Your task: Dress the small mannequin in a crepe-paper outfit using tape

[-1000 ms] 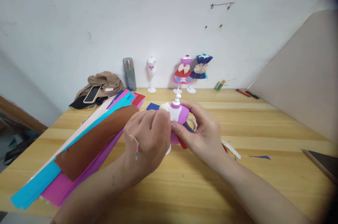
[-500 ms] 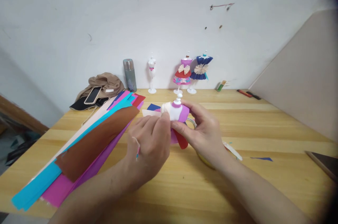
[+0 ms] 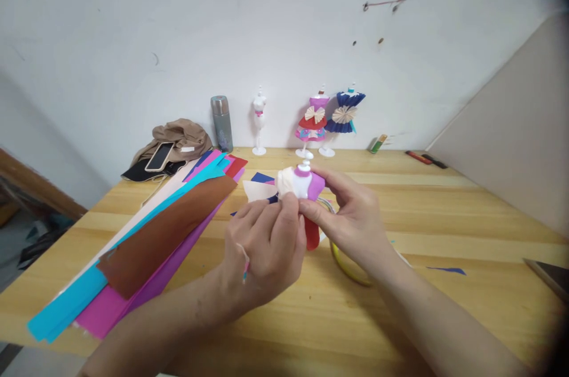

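A small white dress-form mannequin (image 3: 300, 185) is held up over the middle of the table, its knobbed neck pointing up. Purple paper (image 3: 317, 185) covers one shoulder side, and a piece of cream paper (image 3: 285, 180) lies over the other. My right hand (image 3: 358, 211) grips the torso from the right, thumb across the front. With thumb and fingers closed, my left hand (image 3: 267, 240) pinches at the lower edge of the cream paper; its fingertips are partly hidden. Below the hands hangs a red paper piece (image 3: 313, 236). The mannequin's lower part is covered by my hands.
Strips of coloured paper, a brown sheet (image 3: 164, 229) on top, lie at left. Behind them are a phone (image 3: 159, 157), brown cloth (image 3: 182, 133) and a flask (image 3: 221, 125). Dressed mannequins and a nearly bare mannequin (image 3: 259, 122) stand by the wall. A yellow tape roll (image 3: 349, 270) lies under my right hand.
The whole view has shifted slightly, so things sit a little further right. Both hands keep their hold on the mannequin, and the cream paper shows a bit more above my left fingers.
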{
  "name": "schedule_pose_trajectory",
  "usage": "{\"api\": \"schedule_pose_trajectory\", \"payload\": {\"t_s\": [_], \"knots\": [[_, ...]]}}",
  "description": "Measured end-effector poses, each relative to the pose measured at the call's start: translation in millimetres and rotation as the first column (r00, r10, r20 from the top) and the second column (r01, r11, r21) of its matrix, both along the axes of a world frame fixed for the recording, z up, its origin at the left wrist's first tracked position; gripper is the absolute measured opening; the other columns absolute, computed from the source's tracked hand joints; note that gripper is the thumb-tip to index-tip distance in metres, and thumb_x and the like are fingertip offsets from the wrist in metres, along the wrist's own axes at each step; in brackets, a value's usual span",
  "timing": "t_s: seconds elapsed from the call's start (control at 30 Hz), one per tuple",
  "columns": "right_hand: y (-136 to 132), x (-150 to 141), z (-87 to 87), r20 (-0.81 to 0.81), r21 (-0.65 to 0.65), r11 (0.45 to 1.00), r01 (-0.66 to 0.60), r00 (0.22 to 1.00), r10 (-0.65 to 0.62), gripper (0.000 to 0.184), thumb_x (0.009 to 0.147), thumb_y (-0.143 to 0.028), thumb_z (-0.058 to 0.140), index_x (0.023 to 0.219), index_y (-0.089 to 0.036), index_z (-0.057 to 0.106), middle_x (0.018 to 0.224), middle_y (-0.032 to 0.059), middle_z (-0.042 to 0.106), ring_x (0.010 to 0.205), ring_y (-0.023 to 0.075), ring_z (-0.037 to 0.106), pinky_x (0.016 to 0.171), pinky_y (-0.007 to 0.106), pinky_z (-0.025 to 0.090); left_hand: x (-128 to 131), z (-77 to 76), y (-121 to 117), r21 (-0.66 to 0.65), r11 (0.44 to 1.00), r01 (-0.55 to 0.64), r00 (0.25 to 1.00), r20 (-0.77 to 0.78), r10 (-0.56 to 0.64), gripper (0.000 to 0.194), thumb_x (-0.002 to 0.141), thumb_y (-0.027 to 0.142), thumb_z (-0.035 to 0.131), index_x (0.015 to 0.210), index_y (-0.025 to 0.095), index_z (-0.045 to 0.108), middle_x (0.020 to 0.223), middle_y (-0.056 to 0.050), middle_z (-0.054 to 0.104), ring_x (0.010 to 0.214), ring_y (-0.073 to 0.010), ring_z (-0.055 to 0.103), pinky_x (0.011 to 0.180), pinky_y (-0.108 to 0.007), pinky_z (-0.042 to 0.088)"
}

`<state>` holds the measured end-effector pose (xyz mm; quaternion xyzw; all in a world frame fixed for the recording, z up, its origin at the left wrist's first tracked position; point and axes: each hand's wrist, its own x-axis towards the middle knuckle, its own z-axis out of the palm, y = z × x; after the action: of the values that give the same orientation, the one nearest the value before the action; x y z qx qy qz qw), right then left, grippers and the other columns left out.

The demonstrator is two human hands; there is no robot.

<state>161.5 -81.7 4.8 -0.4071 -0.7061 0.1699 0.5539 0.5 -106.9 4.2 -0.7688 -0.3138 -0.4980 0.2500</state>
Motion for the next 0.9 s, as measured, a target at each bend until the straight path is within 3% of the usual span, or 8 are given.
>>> {"api": "schedule_pose_trajectory", "payload": {"t_s": [0.17, 0.3, 0.6, 0.8, 0.9], "knots": [[-1.4, 4.0, 2.4, 0.076, 0.02, 0.999, -0.044, 0.996, 0.042, 0.041, 0.085, -0.038, 0.073, 0.125, -0.029, 0.068, 0.127, 0.0072, 0.074, 0.117, 0.0326, 0.069, 0.099, 0.052, 0.056, -3.4, -0.3, 2.2, -0.071, 0.996, 0.05, 0.999, 0.007, -0.05, 0.024, 0.093, 0.008, 0.052, 0.116, 0.011, 0.059, 0.075, -0.005, 0.073, 0.067, -0.0186, 0.071, 0.062, -0.03, 0.058], [-2.8, 3.5, 5.0, 0.121, 0.028, 0.999, -0.026, 0.992, 0.022, 0.049, 0.079, -0.034, 0.076, 0.126, -0.026, 0.067, 0.126, 0.009, 0.074, 0.115, 0.0336, 0.07, 0.097, 0.052, 0.056, -7.9, 6.6, 5.0, -0.155, 0.983, 0.096, 0.995, 0.043, -0.091, 0.023, 0.093, 0.005, 0.05, 0.111, 0.013, 0.063, 0.077, -0.004, 0.075, 0.071, -0.0169, 0.072, 0.066, -0.028, 0.058], [-1.9, -8.7, -2.6, 0.03, 0.016, 0.999, 0.033, 0.999, -0.034, 0.047, 0.077, -0.036, 0.078, 0.119, -0.024, 0.062, 0.108, 0.0068, 0.074, 0.097, 0.0267, 0.072, 0.082, 0.042, 0.06, -8.7, 9.1, 6.0, -0.158, 0.983, 0.096, 0.995, 0.033, -0.092, 0.026, 0.094, 0.006, 0.046, 0.11, 0.015, 0.065, 0.081, -0.004, 0.075, 0.076, -0.0166, 0.073, 0.069, -0.027, 0.061], [1.4, -9.6, -4.8, 0.002, -0.001, 1.0, 0.029, 1.0, -0.029, 0.043, 0.078, -0.031, 0.075, 0.118, -0.026, 0.06, 0.108, 0.0066, 0.073, 0.094, 0.0262, 0.07, 0.082, 0.042, 0.058, -7.3, 7.2, 3.7, -0.209, 0.974, 0.084, 0.996, 0.024, -0.081, 0.03, 0.092, 0.004, 0.049, 0.115, 0.019, 0.061, 0.09, -0.004, 0.077, 0.086, -0.0189, 0.075, 0.079, -0.03, 0.062], [3.5, -8.0, -5.0, -0.011, -0.025, 1.0, 0.003, 1.0, -0.003, 0.046, 0.077, -0.033, 0.076, 0.119, -0.026, 0.059, 0.113, 0.0072, 0.072, 0.098, 0.0261, 0.069, 0.085, 0.042, 0.057, -7.6, 6.8, 3.1, -0.245, 0.963, 0.113, 0.993, 0.05, -0.104, 0.026, 0.091, 0.003, 0.047, 0.104, 0.022, 0.057, 0.081, -0.001, 0.073, 0.077, -0.0178, 0.074, 0.07, -0.029, 0.06]]}}
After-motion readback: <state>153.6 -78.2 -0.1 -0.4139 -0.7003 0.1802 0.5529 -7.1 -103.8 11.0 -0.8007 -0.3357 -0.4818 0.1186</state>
